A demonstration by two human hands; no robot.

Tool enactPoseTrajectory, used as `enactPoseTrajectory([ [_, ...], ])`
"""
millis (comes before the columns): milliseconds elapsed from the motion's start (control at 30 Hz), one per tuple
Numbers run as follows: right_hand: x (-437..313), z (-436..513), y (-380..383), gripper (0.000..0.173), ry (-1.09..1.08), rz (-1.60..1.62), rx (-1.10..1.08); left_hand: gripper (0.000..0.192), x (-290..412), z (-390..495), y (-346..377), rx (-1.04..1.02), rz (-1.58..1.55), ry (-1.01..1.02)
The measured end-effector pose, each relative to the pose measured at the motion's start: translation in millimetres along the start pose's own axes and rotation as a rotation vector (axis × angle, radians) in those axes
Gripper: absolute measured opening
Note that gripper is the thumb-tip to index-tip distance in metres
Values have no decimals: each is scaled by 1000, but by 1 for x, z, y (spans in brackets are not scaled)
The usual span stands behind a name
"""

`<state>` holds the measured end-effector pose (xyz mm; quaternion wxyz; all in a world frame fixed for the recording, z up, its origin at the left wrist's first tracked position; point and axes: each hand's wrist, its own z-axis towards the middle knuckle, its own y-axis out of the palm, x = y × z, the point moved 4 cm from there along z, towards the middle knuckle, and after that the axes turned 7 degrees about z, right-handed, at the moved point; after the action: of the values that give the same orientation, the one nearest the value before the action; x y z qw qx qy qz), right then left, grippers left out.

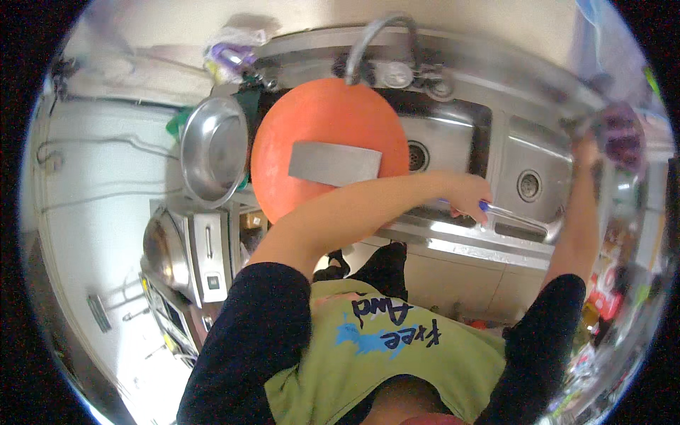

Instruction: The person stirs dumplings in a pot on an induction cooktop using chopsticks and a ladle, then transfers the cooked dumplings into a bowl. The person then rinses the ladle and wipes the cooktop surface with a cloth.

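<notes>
My left hand reaches across to the right over the sink front and grips a metal kitchen utensil. Blue shows on its handle at both sides of the fist, and the shaft points right over the smaller sink bowl. At the far right my right hand is beside a purple thing, blurred; whether the fingers hold it is unclear. A round orange board covers the left part of the larger sink bowl. On it lies a cleaver-like grey metal blade; my left forearm passes along its near edge.
A curved faucet rises behind the sink. Left of the board a stainless steel basin stands tilted. A domed metal pan or lid is at the lower left. Purple packaging sits at the back left. Colourful packages crowd the right edge.
</notes>
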<state>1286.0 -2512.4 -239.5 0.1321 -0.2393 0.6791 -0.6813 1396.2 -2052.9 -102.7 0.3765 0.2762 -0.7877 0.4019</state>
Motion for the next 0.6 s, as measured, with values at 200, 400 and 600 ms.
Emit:
enactPoseTrajectory([
  [200, 24, 25, 8, 63, -175, 226, -4, 39, 0, 4, 2, 72, 63, 0],
  [400, 38, -12, -56, 44, -488, 278, 368, 39, -18, -120, -2, 406, 416, -93],
  [600, -15, -115, -91, 44, -190, 839, 220, 38, -63, -279, 25, 582, 420, -583],
])
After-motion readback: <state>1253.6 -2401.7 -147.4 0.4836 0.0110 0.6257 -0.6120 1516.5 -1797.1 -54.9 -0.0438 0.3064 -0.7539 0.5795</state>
